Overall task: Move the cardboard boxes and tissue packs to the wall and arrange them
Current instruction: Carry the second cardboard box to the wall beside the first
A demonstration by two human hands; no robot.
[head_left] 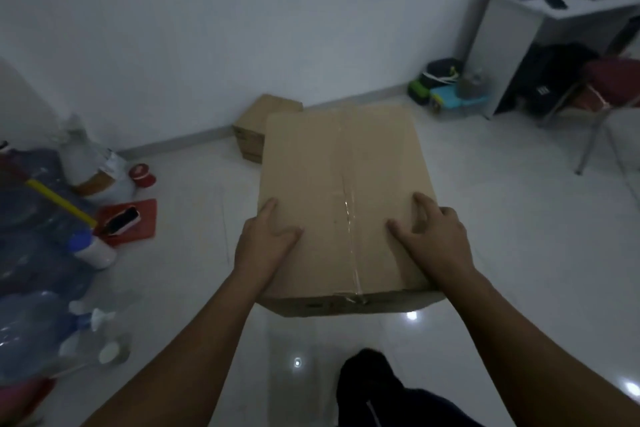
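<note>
A large taped cardboard box (341, 180) fills the middle of the head view, held off the white floor in front of me. My left hand (265, 244) grips its near left corner with the fingers spread on the top face. My right hand (433, 236) grips the near right corner, thumb and fingers on top. A smaller cardboard box (254, 125) stands on the floor against the white wall (242, 28), just beyond the big box's far left corner and partly hidden by it. No tissue packs are visible.
Large blue water bottles (31, 253), a white canister, a red tray (136, 218) and small bottles crowd the floor at left. A grey desk (509, 45), a red chair (609, 87) and colourful items (446, 87) stand at the right by the wall.
</note>
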